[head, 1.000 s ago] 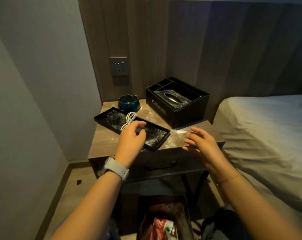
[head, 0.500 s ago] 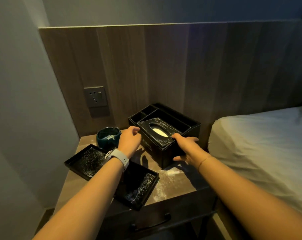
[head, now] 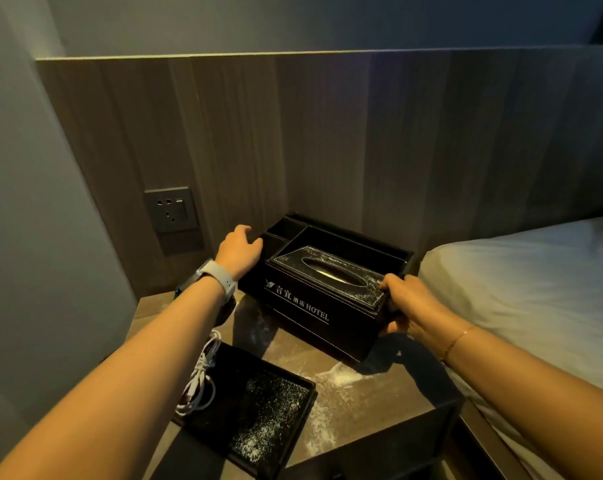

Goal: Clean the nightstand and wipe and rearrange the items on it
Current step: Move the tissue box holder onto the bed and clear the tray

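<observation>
A black hotel tissue box with organizer compartments [head: 300,306] stands at the back of the dusty nightstand [head: 372,393]. My left hand [head: 239,249] holds its far left rim, fingers curled over the edge. The near right corner of the box is gripped by my right hand [head: 409,304], with the thumb on the lid. A black tray [head: 258,414] speckled with white dust lies at the front left. A coiled white cable [head: 199,382] rests on the tray's left side. My left forearm hides most of the tray's far end.
White powder is smeared over the nightstand top between tray and box. A wall socket [head: 171,209] sits on the wood panel at left. The bed [head: 521,289] borders the nightstand on the right, and a grey wall closes the left side.
Both hands left the tray area and reached back to the tissue box. The left hand shifted from the box's front left to its far left rim, and the view came closer.
</observation>
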`<state>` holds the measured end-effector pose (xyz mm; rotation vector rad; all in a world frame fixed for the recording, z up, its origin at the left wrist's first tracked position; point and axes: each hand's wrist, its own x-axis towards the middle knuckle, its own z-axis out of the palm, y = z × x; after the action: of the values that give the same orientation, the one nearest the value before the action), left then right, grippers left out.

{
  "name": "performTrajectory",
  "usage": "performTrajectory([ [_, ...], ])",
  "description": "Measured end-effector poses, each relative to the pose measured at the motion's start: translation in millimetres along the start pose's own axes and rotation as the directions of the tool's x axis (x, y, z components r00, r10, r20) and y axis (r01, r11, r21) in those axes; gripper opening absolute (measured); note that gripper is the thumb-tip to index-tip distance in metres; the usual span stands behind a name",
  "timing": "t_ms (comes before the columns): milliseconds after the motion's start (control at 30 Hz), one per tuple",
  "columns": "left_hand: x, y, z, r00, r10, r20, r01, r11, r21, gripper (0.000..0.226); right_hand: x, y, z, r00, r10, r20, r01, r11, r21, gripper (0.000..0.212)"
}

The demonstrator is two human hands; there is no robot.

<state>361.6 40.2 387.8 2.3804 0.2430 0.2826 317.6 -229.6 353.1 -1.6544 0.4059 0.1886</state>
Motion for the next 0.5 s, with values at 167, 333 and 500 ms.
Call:
performTrajectory([
  [167, 9.8, 7.5, -4.6, 0.922, -0.171, 0.348, 0.247, 0.951, -0.186, 0.039, 6.6, -1.4, -21.6, 0.993, -0.112, 0.021, 0.113, 0.993, -0.035, 0.026],
  [333, -7.1, 3.9, 7.5, 0.966, 0.021, 0.257, -0.031, 0.999, 0.033, 0.044, 12.7, -7.1, -48.9, 0.970, -0.240, -0.041, 0.230, 0.959, -0.165, 0.024],
  [500, -32.8, 38.5, 32.6, 0.976, 0.108, 0.187, -0.101, 0.994, -0.050, 0.041, 23.3, -23.2, -104.0, 0.937, -0.338, -0.089, 0.308, 0.919, -0.247, 0.021],
])
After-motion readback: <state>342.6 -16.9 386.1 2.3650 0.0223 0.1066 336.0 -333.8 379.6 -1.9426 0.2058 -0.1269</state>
